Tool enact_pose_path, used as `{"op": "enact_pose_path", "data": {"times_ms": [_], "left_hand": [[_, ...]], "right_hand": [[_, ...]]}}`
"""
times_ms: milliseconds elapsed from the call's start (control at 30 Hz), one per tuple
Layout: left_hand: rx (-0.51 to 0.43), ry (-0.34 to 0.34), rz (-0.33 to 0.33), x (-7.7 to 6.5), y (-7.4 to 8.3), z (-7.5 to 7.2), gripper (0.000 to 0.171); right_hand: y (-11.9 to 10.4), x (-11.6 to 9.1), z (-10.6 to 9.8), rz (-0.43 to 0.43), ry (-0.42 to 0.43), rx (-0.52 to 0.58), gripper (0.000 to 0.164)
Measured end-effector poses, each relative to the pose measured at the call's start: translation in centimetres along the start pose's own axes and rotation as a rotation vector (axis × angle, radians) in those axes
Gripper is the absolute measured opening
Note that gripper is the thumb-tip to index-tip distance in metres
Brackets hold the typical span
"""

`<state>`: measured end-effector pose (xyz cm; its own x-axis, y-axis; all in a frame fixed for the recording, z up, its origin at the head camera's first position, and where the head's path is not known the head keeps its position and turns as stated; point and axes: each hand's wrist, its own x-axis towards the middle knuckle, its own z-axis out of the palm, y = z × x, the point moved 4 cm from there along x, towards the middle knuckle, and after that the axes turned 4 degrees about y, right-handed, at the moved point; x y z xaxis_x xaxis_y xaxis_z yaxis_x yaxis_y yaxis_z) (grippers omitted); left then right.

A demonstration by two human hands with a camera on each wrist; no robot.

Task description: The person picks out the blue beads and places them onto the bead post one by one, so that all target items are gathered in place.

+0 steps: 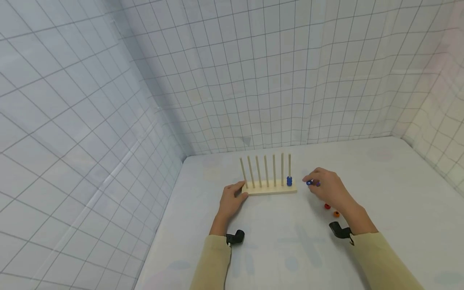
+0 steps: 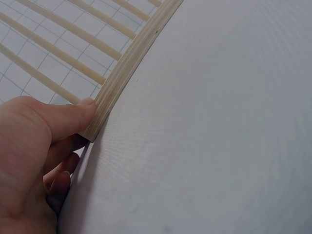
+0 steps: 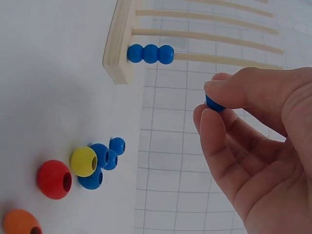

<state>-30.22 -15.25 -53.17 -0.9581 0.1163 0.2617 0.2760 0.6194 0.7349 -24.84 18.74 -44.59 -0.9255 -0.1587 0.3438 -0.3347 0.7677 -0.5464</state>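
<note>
A blue bead [image 3: 214,104] sits between the thumb and fingertips of the right hand [image 1: 328,187], which pinches it closely, so that the digits cover most of it and only a small part of its surface shows. The hand holds this bead to the right of a wooden rack [image 1: 270,191], apart from it and near its rightmost peg [image 3: 219,59]. The left hand [image 1: 230,200] grips the left end of the rack's base, its thumb on the front edge. Seven pegs rise from the base in a row; the rightmost carries three threaded blue beads [image 3: 150,54], stacked at its foot. On the white table [image 1: 268,253], by the right hand, four loose blue beads [image 3: 99,151] lie clustered, with a yellow bead [image 3: 82,162] just beside them, then a red bead [image 3: 50,179] and, farther along, an orange bead [image 3: 18,222].
</note>
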Motion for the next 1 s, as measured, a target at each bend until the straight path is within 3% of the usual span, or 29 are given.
{"op": "enact_pose_path", "data": {"times_ms": [200,533,1000], "left_hand": [[-0.008,0.006,0.005,-0.1,0.1,-0.1,0.049],[-0.003,0.002,-0.003,-0.2,0.1,0.0,0.049],[-0.003,0.001,-0.012,-0.1,0.4,0.0,0.049]], "right_hand": [[-0.8,0.5,-0.5,-0.015,0.034,0.022,0.022],[-1.7,1.2,-1.3,0.035,0.127,0.058,0.022],[-3.0,2.2,-2.3,0.054,0.18,0.092,0.024]]}}
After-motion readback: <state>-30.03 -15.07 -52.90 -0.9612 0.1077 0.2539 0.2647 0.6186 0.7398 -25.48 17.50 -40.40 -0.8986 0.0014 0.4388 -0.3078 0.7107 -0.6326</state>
